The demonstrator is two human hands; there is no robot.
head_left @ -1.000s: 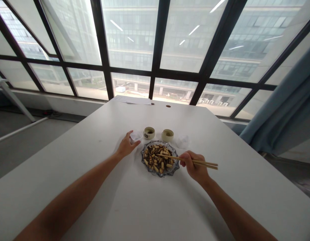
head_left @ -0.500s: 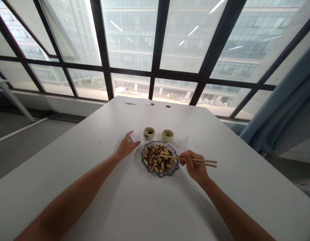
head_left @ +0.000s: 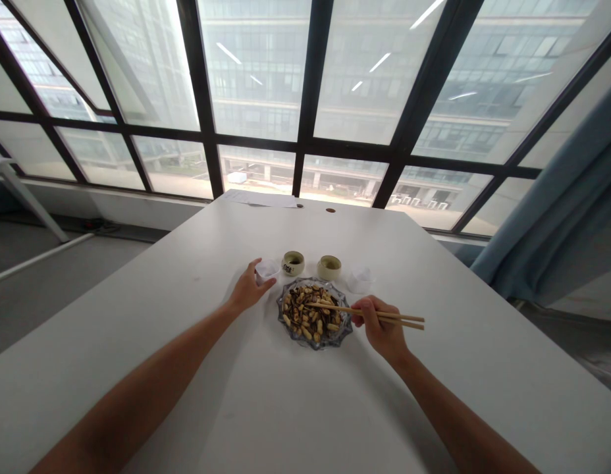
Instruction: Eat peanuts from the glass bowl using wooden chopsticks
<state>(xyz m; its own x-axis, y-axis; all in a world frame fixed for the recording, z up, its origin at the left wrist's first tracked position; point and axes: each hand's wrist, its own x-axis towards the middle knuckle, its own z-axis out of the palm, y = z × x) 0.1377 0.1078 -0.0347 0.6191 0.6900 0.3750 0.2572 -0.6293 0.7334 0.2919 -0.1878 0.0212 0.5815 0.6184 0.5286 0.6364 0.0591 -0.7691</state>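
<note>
A glass plate [head_left: 344,338] with a jagged rim holds a mix of peanuts [head_left: 305,332] and dark sunflower seeds. My right hand [head_left: 384,326] is closed around a pair of wooden chopsticks [head_left: 342,309], their tips in among the peanuts and seeds. To the left of the plate, my left hand [head_left: 249,286] is curled round a small clear plastic cup [head_left: 267,270], thumb on the near side and fingers on the far side. A green cup with dark writing [head_left: 293,264] and a plain green cup [head_left: 329,268] stand just behind the plate.
A second clear plastic cup [head_left: 361,280] stands right of the plain green cup. Paper sheets [head_left: 261,199] lie at the far end of the white table [head_left: 295,408], near two round holes. Windows rise behind, and a blue curtain [head_left: 557,197] hangs at the right.
The clear cup in my left hand shows its opening more plainly now. The chopsticks stay in the plate with almost no movement; the view has shifted very slightly.
</note>
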